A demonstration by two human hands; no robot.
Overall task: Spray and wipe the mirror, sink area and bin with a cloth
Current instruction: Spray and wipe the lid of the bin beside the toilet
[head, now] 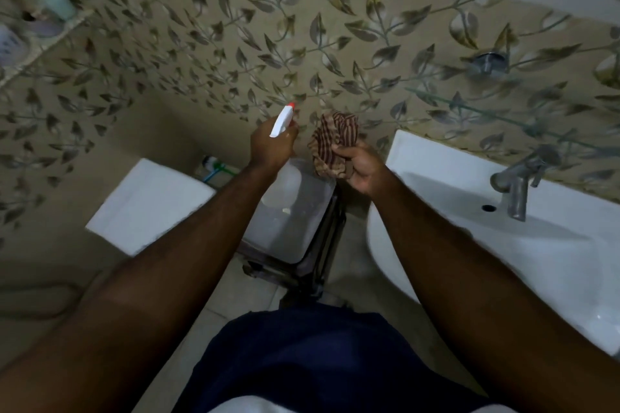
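My left hand (268, 147) grips a white spray bottle (282, 121) with a red nozzle tip, held above the bin. My right hand (360, 168) holds a bunched brown striped cloth (335, 141) just to the right of the bottle. Below both hands stands the bin (295, 221), with a white lid and a dark frame, on the floor between toilet and sink. The white sink (503, 238) with a metal tap (516, 184) is at the right. The mirror is not in view.
A white toilet cistern (151, 208) sits left of the bin. A glass shelf (503, 117) runs above the sink. A corner shelf (40, 30) with toiletries is at the upper left. Leaf-patterned tiles cover the wall.
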